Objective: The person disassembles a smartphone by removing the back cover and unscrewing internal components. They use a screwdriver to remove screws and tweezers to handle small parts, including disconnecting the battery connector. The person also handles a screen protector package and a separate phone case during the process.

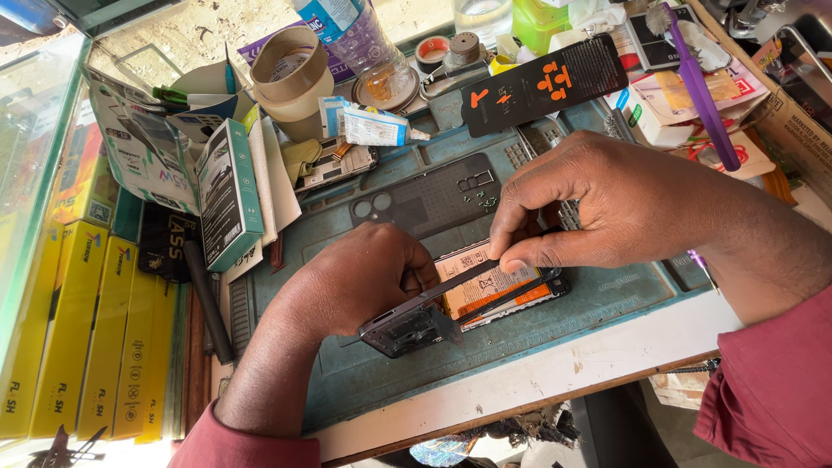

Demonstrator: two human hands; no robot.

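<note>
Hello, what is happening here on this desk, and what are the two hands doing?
A person is working on an opened phone over a blue-green work mat. The left hand grips the phone's tilted lower end, and the right hand pinches its upper edge from above. The orange-labelled battery inside is exposed. A dark back cover lies on the mat behind the hands, and boxes and tape rolls crowd the rest of the desk.

Left hand (364, 277) curled, knuckles up, grip closed, forearm entering from bottom. Right hand (607, 204) bent down at wrist, thumb and forefinger pinched, maroon-sleeved arm from right.
</note>
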